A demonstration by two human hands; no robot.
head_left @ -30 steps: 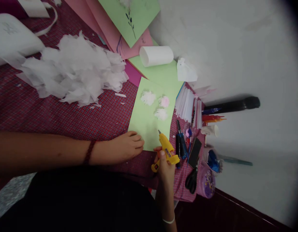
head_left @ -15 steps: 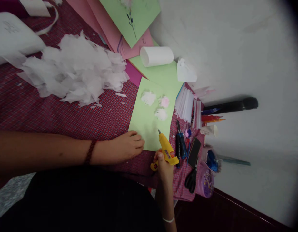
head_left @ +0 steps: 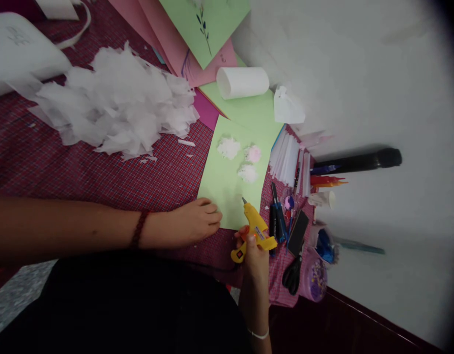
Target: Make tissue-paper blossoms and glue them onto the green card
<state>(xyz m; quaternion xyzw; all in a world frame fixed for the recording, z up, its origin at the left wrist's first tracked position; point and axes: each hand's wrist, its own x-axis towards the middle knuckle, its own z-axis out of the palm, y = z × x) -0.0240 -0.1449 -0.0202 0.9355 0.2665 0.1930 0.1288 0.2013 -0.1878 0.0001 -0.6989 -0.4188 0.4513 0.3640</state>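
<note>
A light green card (head_left: 227, 182) lies on the red checked cloth (head_left: 83, 172), with three small tufts of white and pink tissue (head_left: 245, 160) stuck near its far end. My left hand (head_left: 195, 223) rests at the card's near left corner, fingers curled and pressing down on its edge. My right hand (head_left: 254, 253) grips a yellow glue gun (head_left: 254, 228), whose nozzle points at the card's near right part. The nozzle tip hovers close to the card; contact cannot be told.
A big heap of shredded white tissue (head_left: 116, 103) lies at the back left. Pink and green sheets (head_left: 197, 34), a white paper roll (head_left: 242, 82), cut white strips (head_left: 286, 157), pens, black scissors (head_left: 292, 276), a purple bead jar (head_left: 314, 280) and a black cylinder (head_left: 359, 161) crowd the right side by the wall.
The view has shifted slightly. Both hands stay almost still, with the glue gun held in nearly the same place over the card's near right edge.
</note>
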